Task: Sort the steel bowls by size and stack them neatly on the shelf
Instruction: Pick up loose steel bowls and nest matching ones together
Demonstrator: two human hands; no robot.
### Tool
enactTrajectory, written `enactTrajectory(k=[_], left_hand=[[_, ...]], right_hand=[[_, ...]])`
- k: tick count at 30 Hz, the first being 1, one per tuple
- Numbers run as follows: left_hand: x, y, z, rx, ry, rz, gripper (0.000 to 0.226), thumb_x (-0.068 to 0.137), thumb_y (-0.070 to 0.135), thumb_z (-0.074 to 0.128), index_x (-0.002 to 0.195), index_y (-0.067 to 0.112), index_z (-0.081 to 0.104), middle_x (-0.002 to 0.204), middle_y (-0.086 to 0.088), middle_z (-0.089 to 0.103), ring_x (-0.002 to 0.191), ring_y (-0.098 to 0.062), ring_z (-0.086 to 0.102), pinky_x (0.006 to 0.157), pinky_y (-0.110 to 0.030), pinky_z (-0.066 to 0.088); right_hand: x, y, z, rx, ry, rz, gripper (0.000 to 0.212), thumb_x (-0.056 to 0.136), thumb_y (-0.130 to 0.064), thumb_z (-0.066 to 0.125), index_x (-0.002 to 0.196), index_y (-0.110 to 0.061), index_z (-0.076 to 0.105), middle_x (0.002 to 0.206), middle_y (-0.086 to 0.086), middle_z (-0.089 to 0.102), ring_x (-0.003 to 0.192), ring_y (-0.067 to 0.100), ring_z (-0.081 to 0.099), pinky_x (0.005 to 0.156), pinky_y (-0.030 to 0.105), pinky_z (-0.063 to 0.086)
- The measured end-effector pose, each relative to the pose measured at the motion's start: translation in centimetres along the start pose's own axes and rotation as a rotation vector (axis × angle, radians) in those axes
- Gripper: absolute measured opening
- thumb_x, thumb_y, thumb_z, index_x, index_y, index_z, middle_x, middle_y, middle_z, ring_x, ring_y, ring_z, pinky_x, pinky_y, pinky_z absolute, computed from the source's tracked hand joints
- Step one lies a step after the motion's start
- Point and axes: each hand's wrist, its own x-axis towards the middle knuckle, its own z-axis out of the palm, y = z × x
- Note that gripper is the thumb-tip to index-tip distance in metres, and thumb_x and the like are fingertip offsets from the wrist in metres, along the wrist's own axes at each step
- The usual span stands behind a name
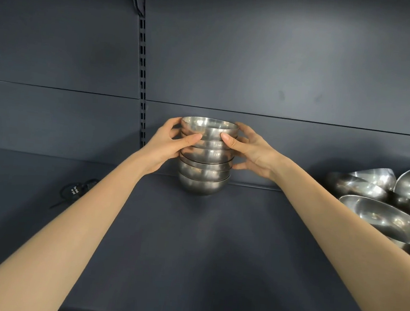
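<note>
My left hand (167,146) and right hand (252,152) clasp, fingers curled, the stack of small round steel bowls (205,165), apparently resting on the dark grey shelf (189,242). Middle bowls sit skewed; uneven release could topple it.

Bowl stack (206,155) mid-shelf (188,255), between both hands; larger bowls (382,217) far right.
</note>
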Motion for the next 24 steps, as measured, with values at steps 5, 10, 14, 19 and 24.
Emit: enactTrajectory(k=[5, 10, 14, 19, 24], left_hand=[[-0.1, 0.0, 0.1, 0.019, -0.003, 0.0, 0.046, 0.085, 0.022, 0.07, 0.125, 0.022, 0.048, 0.114, 0.0, 0.065, 0.085, -0.006, 0.069, 0.096, -0.04, 0.051], [-0.4, 0.4, 0.0, 0.061, -0.046, 0.001, 0.057, 0.087, 0.018, 0.068, 0.135, 0.021, 0.038, 0.112, 0.009, 0.064, 0.087, 0.002, 0.068, 0.085, -0.02, 0.053], [-0.7, 1.0, -0.4, 0.186, -0.065, -0.018, 0.092, 0.074, 0.038, 0.074, 0.149, 0.02, 0.024, 0.138, 0.006, 0.052, 0.113, -0.001, 0.059, 0.113, -0.038, 0.035], [-0.4, 1.6, 0.2, 0.247, 0.018, -0.002, 0.097, 0.084, 0.038, 0.068, 0.154, 0.013, 0.007, 0.147, 0.002, 0.04, 0.117, 0.004, 0.052, 0.113, -0.033, 0.034], [-0.1, 1.2, 1.2, 0.257, 0.09, 0.009, 0.086, 0.09, 0.032, 0.064, 0.153, 0.007, 0.011, 0.098, 0.025, 0.045, 0.073, 0.019, 0.053, 0.094, -0.015, 0.042]], right_hand=[[0.0, 0.0, -0.1, -0.014, -0.004, -0.004, 0.08, 0.089, -0.029, 0.063, 0.152, -0.025, 0.013, 0.13, 0.004, 0.055, 0.112, 0.017, 0.056, 0.098, 0.052, 0.044], [-0.4, 0.1, 0.2, -0.093, 0.007, -0.028, 0.078, 0.091, -0.03, 0.061, 0.152, -0.023, 0.015, 0.13, -0.001, 0.053, 0.102, 0.007, 0.054, 0.094, 0.038, 0.04], [-1.1, 0.4, 0.1, -0.222, -0.037, -0.017, 0.059, 0.089, -0.034, 0.064, 0.139, -0.026, 0.036, 0.131, -0.004, 0.053, 0.119, 0.013, 0.048, 0.091, 0.037, 0.038], [-1.6, 0.5, 0.3, -0.237, 0.016, 0.009, 0.06, 0.087, -0.038, 0.065, 0.139, -0.024, 0.039, 0.134, -0.005, 0.052, 0.123, 0.013, 0.046, 0.093, 0.036, 0.035], [-3.4, 0.1, -0.1, -0.321, 0.077, -0.018, 0.067, 0.091, -0.038, 0.061, 0.147, -0.017, 0.03, 0.148, -0.003, 0.041, 0.136, 0.011, 0.036, 0.093, 0.021, 0.036]])
